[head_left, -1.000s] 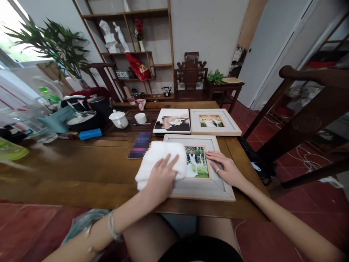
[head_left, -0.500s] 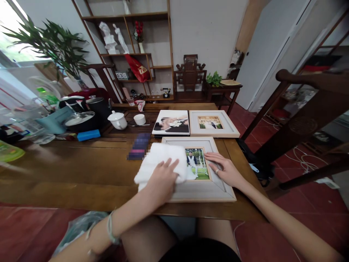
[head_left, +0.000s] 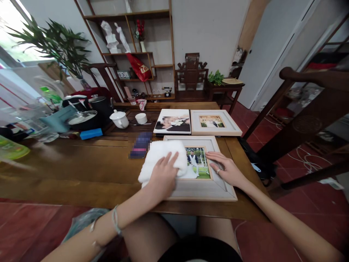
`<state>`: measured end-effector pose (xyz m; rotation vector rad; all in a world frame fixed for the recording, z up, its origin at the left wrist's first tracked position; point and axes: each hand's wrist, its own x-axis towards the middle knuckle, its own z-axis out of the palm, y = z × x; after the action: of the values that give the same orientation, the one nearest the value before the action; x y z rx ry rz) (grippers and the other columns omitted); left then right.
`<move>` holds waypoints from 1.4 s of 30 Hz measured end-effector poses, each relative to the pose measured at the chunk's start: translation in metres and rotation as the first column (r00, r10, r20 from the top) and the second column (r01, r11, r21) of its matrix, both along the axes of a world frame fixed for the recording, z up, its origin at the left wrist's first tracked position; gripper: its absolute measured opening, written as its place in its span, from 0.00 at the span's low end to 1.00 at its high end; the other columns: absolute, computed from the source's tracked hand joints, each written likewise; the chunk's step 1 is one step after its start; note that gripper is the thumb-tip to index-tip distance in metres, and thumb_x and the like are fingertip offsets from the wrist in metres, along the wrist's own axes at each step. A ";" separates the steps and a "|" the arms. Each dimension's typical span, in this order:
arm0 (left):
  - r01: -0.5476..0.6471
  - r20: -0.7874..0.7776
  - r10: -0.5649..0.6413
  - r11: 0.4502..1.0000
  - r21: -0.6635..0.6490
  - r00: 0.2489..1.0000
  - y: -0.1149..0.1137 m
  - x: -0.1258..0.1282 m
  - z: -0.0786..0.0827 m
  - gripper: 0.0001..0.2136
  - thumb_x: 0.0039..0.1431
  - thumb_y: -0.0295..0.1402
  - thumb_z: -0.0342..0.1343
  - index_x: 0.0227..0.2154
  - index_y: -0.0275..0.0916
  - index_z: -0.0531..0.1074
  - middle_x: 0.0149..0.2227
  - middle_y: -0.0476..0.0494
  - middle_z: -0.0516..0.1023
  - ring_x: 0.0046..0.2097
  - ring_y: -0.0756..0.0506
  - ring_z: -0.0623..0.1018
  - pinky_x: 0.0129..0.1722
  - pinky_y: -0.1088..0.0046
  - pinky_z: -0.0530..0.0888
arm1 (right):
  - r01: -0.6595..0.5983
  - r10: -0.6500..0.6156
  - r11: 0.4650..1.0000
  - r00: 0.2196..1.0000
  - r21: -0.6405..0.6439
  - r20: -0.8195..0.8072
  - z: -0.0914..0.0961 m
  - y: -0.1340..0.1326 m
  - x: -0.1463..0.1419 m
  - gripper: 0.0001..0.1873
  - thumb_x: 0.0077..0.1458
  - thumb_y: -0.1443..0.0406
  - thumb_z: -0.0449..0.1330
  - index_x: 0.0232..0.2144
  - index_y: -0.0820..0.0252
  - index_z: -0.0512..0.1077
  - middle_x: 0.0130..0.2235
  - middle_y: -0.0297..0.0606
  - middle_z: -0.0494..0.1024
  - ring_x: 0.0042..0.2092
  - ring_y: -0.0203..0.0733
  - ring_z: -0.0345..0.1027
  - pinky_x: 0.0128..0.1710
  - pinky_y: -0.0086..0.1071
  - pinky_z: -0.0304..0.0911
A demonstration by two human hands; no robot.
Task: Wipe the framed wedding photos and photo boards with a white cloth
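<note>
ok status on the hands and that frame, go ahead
Left hand flat on white cloth, cloth over left half of near frame. Right hand flat on its right border. Second frame and photo print lie just behind.

A home living room: wooden tea table [head_left: 81, 163], display shelf [head_left: 131, 54], potted plant [head_left: 57, 47], carved chair [head_left: 191, 72].

Pale wooden picture frames with matted photographs: two, the near frame [head_left: 200, 192] and the far frame [head_left: 233, 128].
Frameless photograph panel [head_left: 172, 121]: one.
Folded white cloth [head_left: 160, 153]: one.
White ceramic teapot [head_left: 119, 119]: one.
White ceramic cup [head_left: 141, 118]: one.
White plaster statuettes [head_left: 109, 35] [head_left: 122, 36]: two.
Blue rectangular block [head_left: 91, 133]: one.
Bare hands: two, left hand [head_left: 163, 176] and right hand [head_left: 227, 169].
</note>
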<state>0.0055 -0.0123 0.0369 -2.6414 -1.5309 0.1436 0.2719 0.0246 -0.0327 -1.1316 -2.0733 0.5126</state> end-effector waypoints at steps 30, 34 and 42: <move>0.092 0.015 -0.094 0.992 0.082 0.995 0.026 0.010 -0.015 0.13 0.57 0.25 0.49 0.42 0.28 0.75 0.66 0.25 0.48 0.67 0.30 0.48 0.62 0.52 0.54 | 0.032 -0.032 0.999 0.999 -0.006 -0.032 -0.002 -0.001 -0.003 0.17 0.57 0.66 0.56 0.48 0.54 0.74 0.52 0.41 0.75 0.56 0.48 0.66 0.59 0.52 0.59; 0.126 0.018 -0.131 0.978 0.164 0.991 0.060 0.010 -0.018 0.12 0.57 0.23 0.49 0.41 0.29 0.75 0.66 0.26 0.48 0.67 0.33 0.49 0.63 0.54 0.53 | 0.031 -0.031 1.000 0.999 -0.004 -0.036 -0.003 0.000 -0.002 0.18 0.56 0.67 0.56 0.49 0.53 0.74 0.52 0.40 0.75 0.56 0.48 0.66 0.59 0.52 0.60; 0.253 0.027 -0.253 0.967 -0.017 0.967 0.018 0.019 -0.013 0.13 0.56 0.24 0.50 0.42 0.28 0.75 0.64 0.24 0.55 0.64 0.34 0.58 0.61 0.59 0.58 | 0.035 -0.035 0.999 0.999 -0.001 -0.042 -0.002 -0.001 -0.003 0.18 0.56 0.66 0.56 0.49 0.52 0.74 0.52 0.40 0.76 0.56 0.49 0.66 0.58 0.52 0.60</move>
<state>0.0241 0.0059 0.0241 -2.8340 -1.1882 0.1102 0.2692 0.0241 -0.0351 -1.1453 -2.0145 0.5151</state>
